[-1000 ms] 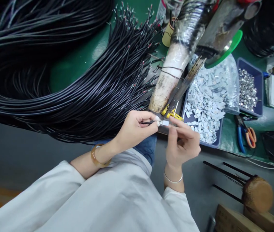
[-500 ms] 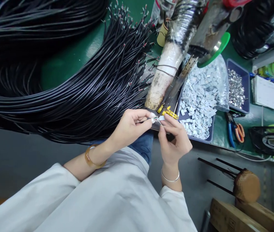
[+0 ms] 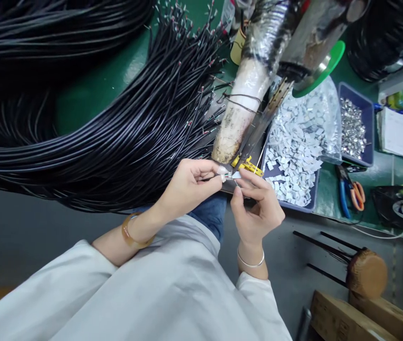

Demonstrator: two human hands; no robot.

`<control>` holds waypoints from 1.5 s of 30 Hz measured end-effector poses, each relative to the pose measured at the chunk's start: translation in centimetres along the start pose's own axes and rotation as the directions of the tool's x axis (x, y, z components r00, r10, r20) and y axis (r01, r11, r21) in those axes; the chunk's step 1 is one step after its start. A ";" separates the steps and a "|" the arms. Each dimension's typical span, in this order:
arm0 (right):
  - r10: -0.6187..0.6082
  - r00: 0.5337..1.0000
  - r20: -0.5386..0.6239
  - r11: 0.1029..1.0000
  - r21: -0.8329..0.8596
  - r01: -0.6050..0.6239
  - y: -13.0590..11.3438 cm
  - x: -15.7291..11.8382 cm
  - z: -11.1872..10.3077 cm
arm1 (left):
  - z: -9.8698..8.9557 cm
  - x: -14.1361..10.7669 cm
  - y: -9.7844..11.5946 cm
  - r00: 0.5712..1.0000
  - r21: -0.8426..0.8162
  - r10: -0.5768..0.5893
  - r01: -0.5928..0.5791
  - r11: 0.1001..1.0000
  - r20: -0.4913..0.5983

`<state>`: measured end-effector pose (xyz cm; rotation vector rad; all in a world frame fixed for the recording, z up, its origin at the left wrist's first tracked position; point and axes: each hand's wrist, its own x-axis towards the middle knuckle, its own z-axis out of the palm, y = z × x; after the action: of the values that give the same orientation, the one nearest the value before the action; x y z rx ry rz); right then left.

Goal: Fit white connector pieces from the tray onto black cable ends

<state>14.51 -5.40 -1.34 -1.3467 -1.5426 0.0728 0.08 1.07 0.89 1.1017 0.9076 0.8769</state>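
My left hand (image 3: 190, 187), with white coverings on the thumb and index fingertips, pinches the end of a black cable. Thin coloured wires (image 3: 227, 175) stick out of that end towards the right. My right hand (image 3: 256, 201) is closed at the wire ends, with a small pale tab (image 3: 236, 174) at its index fingertip. A thin strand shows near the right thumb; what it belongs to I cannot make out. Just beyond the fingertips is a yellow tool part (image 3: 247, 166) beneath a metal arm. A big bundle of black cables (image 3: 144, 123) with stripped ends lies to the left.
A blue tray (image 3: 313, 201) of pale tabs stands to the right, beside a tray of metal pieces (image 3: 352, 128). Pliers (image 3: 351, 189) lie near the table edge. A wrapped column (image 3: 237, 104) rises beyond my hands. A stool (image 3: 368, 272) and cartons (image 3: 343, 319) are below right.
My left hand has shifted very slightly left. The right hand keeps its place at the wires, its thumb and index fingertip a little further apart. The view has turned slightly.
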 end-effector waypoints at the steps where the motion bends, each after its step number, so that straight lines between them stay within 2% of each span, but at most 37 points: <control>1: 0.002 1.000 0.006 1.000 0.006 -0.002 0.1 -0.1 0.0 | 0.0 0.0 0.0 1.000 0.002 -0.008 0.008 1.000 0.006; 7: 0.021 0.999 0.024 1.000 0.005 -0.021 0.2 0.1 -0.1 | 0.0 0.1 -0.1 0.998 0.024 -0.052 0.053 0.998 -0.029; 17: 0.018 1.000 -0.006 1.000 0.025 -0.018 -0.4 0.3 -0.3 | 0.2 -0.1 0.4 1.000 -0.012 -0.003 0.003 1.000 0.018; 23: 0.016 0.998 0.054 1.000 0.017 -0.017 -0.1 -0.1 -0.4 | -0.1 0.0 0.6 0.999 -0.022 -0.021 0.022 1.000 0.028; 30: 0.037 0.999 0.037 0.999 0.030 -0.038 -0.1 0.1 -0.4 | -0.1 0.0 0.4 0.999 -0.043 -0.044 0.045 0.998 0.027; 38: 0.007 0.999 0.039 0.997 -0.072 -0.005 -0.3 0.9 -0.5 | 0.2 0.0 0.5 0.997 -0.027 -0.076 0.076 0.997 -0.024; 45: -0.025 0.997 0.068 0.994 -0.102 0.032 -0.8 0.6 -0.6 | -0.1 0.1 0.9 0.997 -0.021 -0.077 0.077 0.997 0.022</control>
<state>14.53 -5.58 -0.19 -1.4154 -1.6401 0.0207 -0.07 1.34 1.77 1.0487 0.9153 0.8086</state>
